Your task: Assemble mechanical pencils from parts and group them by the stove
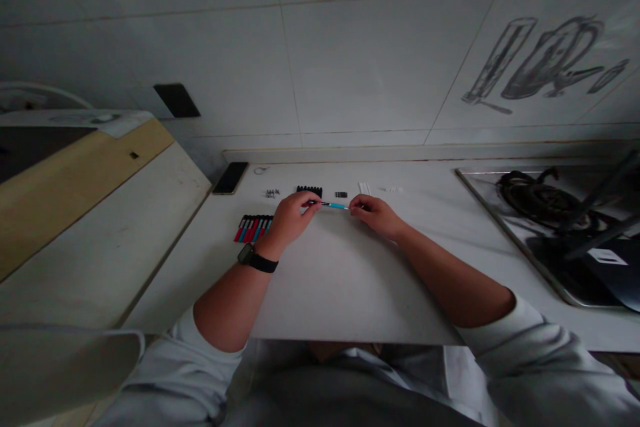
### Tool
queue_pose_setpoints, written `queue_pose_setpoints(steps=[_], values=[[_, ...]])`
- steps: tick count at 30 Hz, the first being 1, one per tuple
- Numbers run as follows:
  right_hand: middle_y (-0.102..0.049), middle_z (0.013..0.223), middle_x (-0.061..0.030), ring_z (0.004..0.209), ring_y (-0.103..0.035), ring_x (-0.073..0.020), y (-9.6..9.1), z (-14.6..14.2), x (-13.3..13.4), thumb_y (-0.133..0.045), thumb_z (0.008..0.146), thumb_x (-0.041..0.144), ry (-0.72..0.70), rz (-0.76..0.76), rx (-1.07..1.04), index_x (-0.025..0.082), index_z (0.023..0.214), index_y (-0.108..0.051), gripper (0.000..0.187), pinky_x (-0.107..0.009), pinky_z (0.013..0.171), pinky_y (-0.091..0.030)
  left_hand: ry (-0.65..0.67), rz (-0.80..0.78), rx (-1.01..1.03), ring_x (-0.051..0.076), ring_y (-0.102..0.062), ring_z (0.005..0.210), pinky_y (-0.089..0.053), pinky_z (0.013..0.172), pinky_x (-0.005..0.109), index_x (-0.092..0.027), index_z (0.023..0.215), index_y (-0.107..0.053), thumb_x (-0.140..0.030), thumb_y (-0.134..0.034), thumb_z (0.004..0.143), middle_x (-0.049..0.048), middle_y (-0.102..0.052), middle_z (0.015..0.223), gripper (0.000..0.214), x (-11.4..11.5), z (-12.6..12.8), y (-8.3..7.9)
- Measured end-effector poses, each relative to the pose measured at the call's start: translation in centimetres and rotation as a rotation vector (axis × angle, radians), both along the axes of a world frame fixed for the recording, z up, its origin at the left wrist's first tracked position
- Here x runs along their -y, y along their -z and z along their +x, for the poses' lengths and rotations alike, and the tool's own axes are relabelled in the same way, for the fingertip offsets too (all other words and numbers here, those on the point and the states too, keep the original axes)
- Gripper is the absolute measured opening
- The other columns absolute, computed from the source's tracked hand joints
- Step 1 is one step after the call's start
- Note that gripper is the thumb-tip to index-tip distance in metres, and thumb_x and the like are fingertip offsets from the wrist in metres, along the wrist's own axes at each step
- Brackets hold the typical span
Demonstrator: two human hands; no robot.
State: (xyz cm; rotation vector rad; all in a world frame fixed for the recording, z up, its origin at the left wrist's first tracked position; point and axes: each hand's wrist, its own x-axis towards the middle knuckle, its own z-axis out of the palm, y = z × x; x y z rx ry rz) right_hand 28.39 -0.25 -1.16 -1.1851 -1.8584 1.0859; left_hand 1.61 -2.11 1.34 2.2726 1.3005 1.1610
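A slim blue and black pen (pixel 337 205) is held level between my two hands, just above the white countertop. My left hand (pixel 295 211) pinches its black end. At the opposite end, the fingers of my right hand (pixel 373 211) are closed on the pen's thin tip. Behind my left hand stands a row of small black parts (pixel 309 190). Small dark pieces (pixel 341 194) lie just beyond the pen. Several red and blue pens or barrels with black ends (pixel 250 229) lie side by side, partly hidden by my left wrist.
Along the back are small metallic pieces (pixel 273 193), thin white sticks (pixel 364 187), small white bits (pixel 391 189) and a ring-shaped item (pixel 261 171). A phone (pixel 231 177) lies at the back left beside a large white box-like appliance (pixel 100 213). To the right is a gas stove (pixel 510 227).
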Motion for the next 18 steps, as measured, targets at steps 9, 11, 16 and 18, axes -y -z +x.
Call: queue_pose_setpoints(steps=[9,11,16,18], values=[[-0.067,0.078,-0.0018,0.069,-0.056,-0.0154,-0.1,0.8,-0.5,-0.057,0.087,0.035,0.064,0.102,0.178,0.02,0.09,-0.069,0.02,-0.027,0.067,-0.042,-0.018,-0.121,0.028,0.017,-0.07,0.087,-0.054,0.083,0.03,-0.022,0.103,-0.074,-0.025,-0.069,0.095,0.0025,-0.077,0.098,0.009,-1.0,-1.8,-0.4],[-0.069,0.079,-0.0026,0.07,-0.059,-0.0158,-0.1,1.0,-0.5,-0.056,0.088,0.031,0.069,0.14,0.264,0.02,0.089,-0.07,0.018,-0.027,0.069,-0.042,-0.034,-0.151,-0.01,0.017,-0.069,0.084,-0.053,0.08,0.03,-0.022,0.102,-0.074,-0.026,-0.069,0.095,0.0021,-0.077,0.096,0.009,-1.2,-2.3,-0.3],[-0.073,0.085,-0.0043,0.073,-0.061,-0.0159,-0.3,0.9,-0.1,-0.058,0.087,0.022,0.042,0.225,0.426,0.02,0.089,-0.071,0.013,-0.026,0.07,-0.042,-0.024,-0.165,-0.159,0.018,-0.068,0.082,-0.051,0.077,0.031,-0.023,0.1,-0.075,-0.027,-0.068,0.096,0.0027,-0.077,0.097,0.01,-1.5,-3.3,-0.3],[-0.074,0.088,-0.0048,0.074,-0.062,-0.016,-0.4,0.8,0.1,-0.059,0.087,0.02,0.029,0.247,0.461,0.021,0.091,-0.072,0.014,-0.026,0.07,-0.042,-0.019,-0.15,-0.202,0.019,-0.069,0.086,-0.051,0.079,0.031,-0.023,0.102,-0.076,-0.028,-0.067,0.096,0.0041,-0.077,0.1,0.012,-1.6,-3.4,-0.3]])
